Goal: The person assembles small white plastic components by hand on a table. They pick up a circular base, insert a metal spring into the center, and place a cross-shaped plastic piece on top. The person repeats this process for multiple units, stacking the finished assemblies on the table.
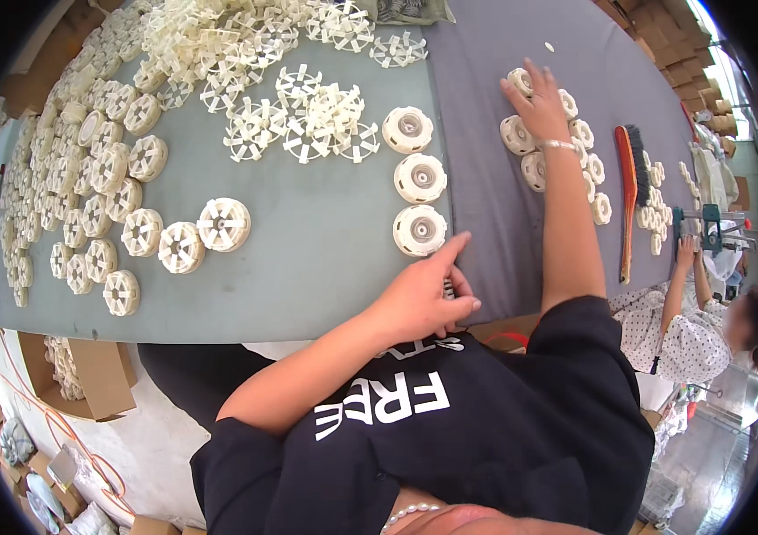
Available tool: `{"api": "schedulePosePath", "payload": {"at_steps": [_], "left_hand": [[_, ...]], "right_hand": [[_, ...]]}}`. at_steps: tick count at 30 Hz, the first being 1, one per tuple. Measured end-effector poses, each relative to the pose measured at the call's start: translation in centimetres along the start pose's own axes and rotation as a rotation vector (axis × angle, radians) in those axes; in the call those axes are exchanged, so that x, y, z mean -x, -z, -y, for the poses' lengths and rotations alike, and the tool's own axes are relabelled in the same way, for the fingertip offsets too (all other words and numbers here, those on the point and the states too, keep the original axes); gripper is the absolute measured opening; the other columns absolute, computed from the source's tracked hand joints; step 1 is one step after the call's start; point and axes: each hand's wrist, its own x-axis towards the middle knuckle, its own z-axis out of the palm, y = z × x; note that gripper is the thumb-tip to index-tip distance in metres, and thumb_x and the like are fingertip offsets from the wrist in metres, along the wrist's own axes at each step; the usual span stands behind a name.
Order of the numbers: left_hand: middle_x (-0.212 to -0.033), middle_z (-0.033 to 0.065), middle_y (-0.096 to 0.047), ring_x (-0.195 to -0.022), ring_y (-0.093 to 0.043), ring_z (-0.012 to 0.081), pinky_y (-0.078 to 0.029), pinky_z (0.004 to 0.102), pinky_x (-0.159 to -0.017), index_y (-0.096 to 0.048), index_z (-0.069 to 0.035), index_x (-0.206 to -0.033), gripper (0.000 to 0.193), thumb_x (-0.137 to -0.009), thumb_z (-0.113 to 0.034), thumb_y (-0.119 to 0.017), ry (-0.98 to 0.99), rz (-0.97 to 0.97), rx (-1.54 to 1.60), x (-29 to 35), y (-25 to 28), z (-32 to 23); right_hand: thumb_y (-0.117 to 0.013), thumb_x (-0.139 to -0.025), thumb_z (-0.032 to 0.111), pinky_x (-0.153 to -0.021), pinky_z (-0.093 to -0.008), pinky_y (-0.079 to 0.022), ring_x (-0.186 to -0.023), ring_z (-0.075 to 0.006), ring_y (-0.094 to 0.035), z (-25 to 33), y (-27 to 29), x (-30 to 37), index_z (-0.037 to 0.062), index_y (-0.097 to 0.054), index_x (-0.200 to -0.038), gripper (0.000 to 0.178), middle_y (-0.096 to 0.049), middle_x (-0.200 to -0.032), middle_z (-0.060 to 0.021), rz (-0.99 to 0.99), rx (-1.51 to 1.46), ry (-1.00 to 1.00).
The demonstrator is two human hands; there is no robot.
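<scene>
My left hand (422, 299) is at the table's near edge, index finger stretched out and the other fingers partly curled. A small ribbed piece (449, 288), which looks like a coil spring, shows between its fingers. Just beyond that hand, three round cream plastic housings (420, 178) stand in a column, each with a round centre piece. My right hand (541, 111) reaches far out over a cluster of cream round caps (516, 135), fingers stretched and lying on or just above them. Its palm hides some caps, and nothing shows in its grasp.
Many slotted cream wheels (223, 225) cover the left side. Spoked cream rings (325, 116) are heaped at the back, near a bag (406, 11). A wooden-handled brush (630, 192) lies right of the caps. Another person (691, 330) works at the far right. An open carton (85, 379) stands below.
</scene>
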Motion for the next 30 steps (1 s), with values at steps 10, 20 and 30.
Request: {"api": "schedulePosePath", "payload": {"at_steps": [10, 20, 30], "left_hand": [[-0.112, 0.01, -0.067, -0.068, -0.065, 0.0102, -0.058, 0.0258, -0.058, -0.014, -0.008, -0.174, 0.098, -0.096, -0.004, -0.074, 0.008, -0.347, 0.121, 6.0, 3.9, -0.3], [-0.116, 0.009, -0.068, -0.093, -0.071, 0.0157, -0.061, 0.0286, -0.069, -0.061, -0.004, -0.141, 0.037, -0.105, -0.01, -0.064, -0.094, -0.482, 0.428, 10.0, 5.2, 1.1], [-0.125, 0.0077, -0.067, -0.103, -0.072, 0.017, -0.064, 0.0292, -0.083, -0.064, -0.003, -0.14, 0.033, -0.108, -0.011, -0.066, -0.06, -0.446, 0.365, 10.2, 4.1, 1.8]], "right_hand": [[-0.071, -0.102, 0.038, -0.124, -0.049, -0.04, -0.152, -0.0418, -0.046, 11.0, 2.3, 10.1, 0.019, -0.055, -0.158, 0.061, -0.044, -0.167, -0.0224, 0.287, -0.289, 0.454], [-0.069, -0.104, 0.034, -0.128, -0.052, -0.031, -0.155, -0.0431, -0.04, 5.5, 6.0, 18.6, 0.0083, -0.051, -0.16, 0.063, -0.041, -0.168, -0.0248, 0.216, -0.325, 0.101], [-0.069, -0.103, 0.023, -0.124, -0.0504, -0.035, -0.153, -0.0474, -0.038, 16.6, 5.7, 24.1, 0.0008, -0.049, -0.158, 0.062, -0.036, -0.166, -0.0315, 0.217, -0.611, 0.149]]}}
